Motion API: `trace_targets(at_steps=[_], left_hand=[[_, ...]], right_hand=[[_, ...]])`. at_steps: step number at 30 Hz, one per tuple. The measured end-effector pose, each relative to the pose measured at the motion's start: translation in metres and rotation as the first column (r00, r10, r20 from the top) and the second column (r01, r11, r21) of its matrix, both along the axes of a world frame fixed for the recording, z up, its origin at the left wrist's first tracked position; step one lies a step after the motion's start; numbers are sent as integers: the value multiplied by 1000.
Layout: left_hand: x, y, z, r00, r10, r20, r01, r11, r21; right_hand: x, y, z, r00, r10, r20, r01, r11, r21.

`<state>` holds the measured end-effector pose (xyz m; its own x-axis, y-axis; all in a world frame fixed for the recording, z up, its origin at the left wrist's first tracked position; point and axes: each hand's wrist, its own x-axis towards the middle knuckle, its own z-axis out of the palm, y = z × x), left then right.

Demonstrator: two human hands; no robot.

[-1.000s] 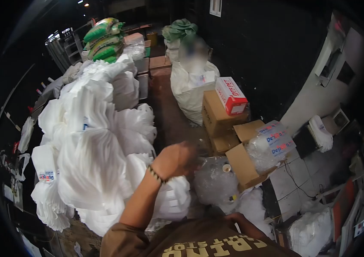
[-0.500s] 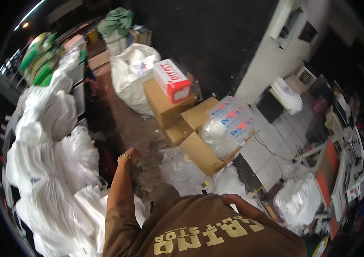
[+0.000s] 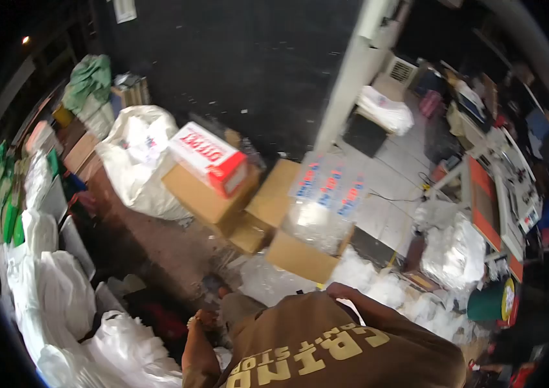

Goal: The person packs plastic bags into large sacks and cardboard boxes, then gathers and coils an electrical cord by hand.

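On the left, a heap of white bundles [image 3: 129, 346] spreads across the floor, its near end just beside the left hand [image 3: 208, 318]. That hand hangs low by the trouser leg [image 3: 241, 310]; I cannot tell whether its fingers are spread or pressed together. Keeping the arm in should avoid snagging the loose bundles. Past it, a foot [image 3: 213, 283] rests near some clear plastic [image 3: 268, 281], which could be slippery, so flat, short steps seem wise. Further right, a red-and-white box [image 3: 210, 158] sits on a brown carton [image 3: 187, 191], beside an open carton [image 3: 300, 255] with its flaps out. The right hand [image 3: 340, 291] lies at the shirt's [image 3: 307, 323] edge, near those flaps, fingers unclear; a tucked elbow should clear them.
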<state>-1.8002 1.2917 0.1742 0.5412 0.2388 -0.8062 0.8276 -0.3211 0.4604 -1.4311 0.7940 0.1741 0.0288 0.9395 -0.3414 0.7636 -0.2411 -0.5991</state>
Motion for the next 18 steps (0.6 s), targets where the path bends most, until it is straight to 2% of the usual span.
trace_targets(at_steps=[1, 2, 3, 4, 5, 6, 7, 8, 9, 11, 12, 13, 15, 16, 18], left_hand=[[5, 13, 26, 968, 196, -160, -209, 975, -71], [6, 29, 44, 911, 305, -276, -343, 934, -101], [9, 49, 59, 863, 377, -336, -430, 897, -100], [-2, 78, 52, 848, 404, -343, -460, 883, -97], [-9, 100, 41, 952, 298, -72, -299, 954, -2], [-16, 116, 32, 974, 128, 189, -155, 979, 134], [-16, 133, 36, 969, 154, 190, -179, 977, 120], [-12, 152, 49, 900, 415, 131, -422, 906, 31], [-17, 170, 59, 769, 638, 43, -637, 770, -31], [-41, 206, 34, 754, 654, 62, -655, 756, -11], [-53, 220, 22, 743, 660, 112, -663, 748, -7], [-57, 230, 27, 741, 665, 97, -668, 745, -2], [-43, 257, 52, 728, 671, 138, -684, 723, 98], [-37, 266, 64, 692, 706, 152, -719, 693, 55], [-32, 284, 65, 638, 753, 158, -755, 653, -66]], right_hand=[[-3, 42, 12, 999, 38, -13, -38, 999, 4], [-7, 85, 35, 963, -244, -116, 230, 965, -122], [-11, 132, 55, 840, -516, -169, 463, 843, -274], [-14, 174, 60, 766, -586, -264, 525, 808, -268], [-20, 212, 57, 777, -571, -264, 503, 816, -284], [-24, 253, 53, 770, -531, -353, 479, 847, -229], [-22, 294, 53, 763, -480, -433, 457, 874, -165], [-20, 340, 68, 853, -372, -366, 353, 928, -120], [-21, 390, 93, 917, -257, -305, 243, 966, -81], [-29, 470, 132, 879, -233, -416, 259, 966, 7], [-25, 508, 143, 880, -250, -404, 253, 966, -48], [-20, 538, 149, 884, -264, -386, 245, 964, -100], [-21, 586, 159, 878, -297, -376, 285, 954, -88], [-21, 608, 161, 871, -335, -359, 334, 940, -68], [-23, 642, 152, 888, -289, -358, 302, 953, -21]])
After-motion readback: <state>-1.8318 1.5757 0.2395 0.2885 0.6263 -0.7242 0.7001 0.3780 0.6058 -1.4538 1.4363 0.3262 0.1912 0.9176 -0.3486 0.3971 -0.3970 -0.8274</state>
